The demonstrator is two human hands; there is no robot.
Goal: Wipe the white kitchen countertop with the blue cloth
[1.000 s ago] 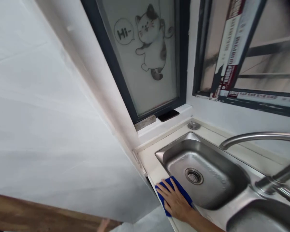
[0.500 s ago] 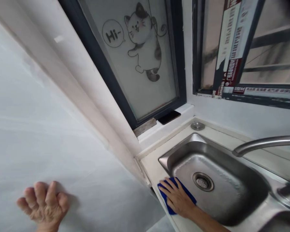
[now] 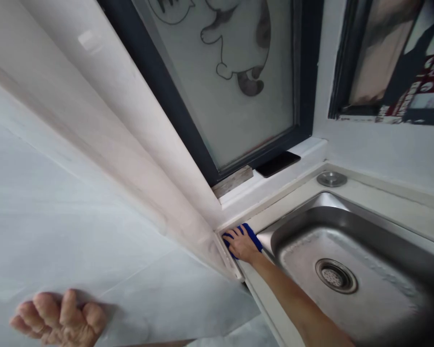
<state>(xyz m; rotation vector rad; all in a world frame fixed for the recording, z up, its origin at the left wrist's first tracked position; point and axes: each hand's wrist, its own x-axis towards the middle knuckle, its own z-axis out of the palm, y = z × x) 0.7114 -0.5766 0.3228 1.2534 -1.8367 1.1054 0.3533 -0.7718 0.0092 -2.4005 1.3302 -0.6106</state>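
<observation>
My right hand (image 3: pixel 241 245) presses a blue cloth (image 3: pixel 253 238) onto the pale countertop (image 3: pixel 262 219), in the corner between the window ledge and the sink. Its fingers are spread over the cloth and keep hold of it. The steel sink (image 3: pixel 307 231) with a round drain (image 3: pixel 336 276) lies just to the right of that arm. At the lower left, my left hand (image 3: pixel 63 318) rests against the light grey wall (image 3: pixel 130 289). Its fingers are bent and somewhat apart, with nothing in them; the bottom of this hand is cut off by the frame.
A black phone (image 3: pixel 278 164) and a strip of wood (image 3: pixel 235 180) lie on the window ledge. On the counter behind the sink is a round metal strainer plug (image 3: pixel 332 179). A dark-framed window (image 3: pixel 249 125) with a cat drawing rises above, beside a white corner post (image 3: pixel 148 135).
My right hand has slid the cloth along the counter, away from me into the corner by the ledge. The view has shifted closer, and the faucet has left it. My left hand stays at the wall.
</observation>
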